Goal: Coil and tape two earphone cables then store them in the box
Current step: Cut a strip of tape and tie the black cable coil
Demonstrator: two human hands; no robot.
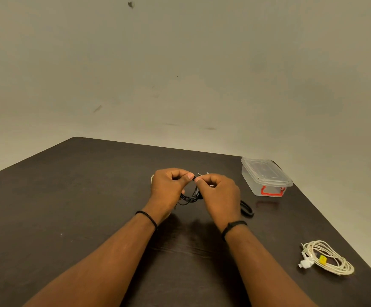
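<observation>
A person's left hand (169,185) and right hand (219,191) are pinching a coiled black earphone cable (190,197) above the middle of a dark table (80,196), its thin, limp loops likely springing apart unless held where they bunch; a taped white cable (328,258) is lying near the right edge, a lidded clear box (266,176) sitting at the far edge, open tabletop spreading left

Dim, warm, yellowish light falls from above, casting soft shadows of the forearms on the dark table (91,196), a faint red reflection lies beside the clear box (266,176), wide-angle distortion bends the table's edges, and fine detail looks slightly soft throughout.
</observation>
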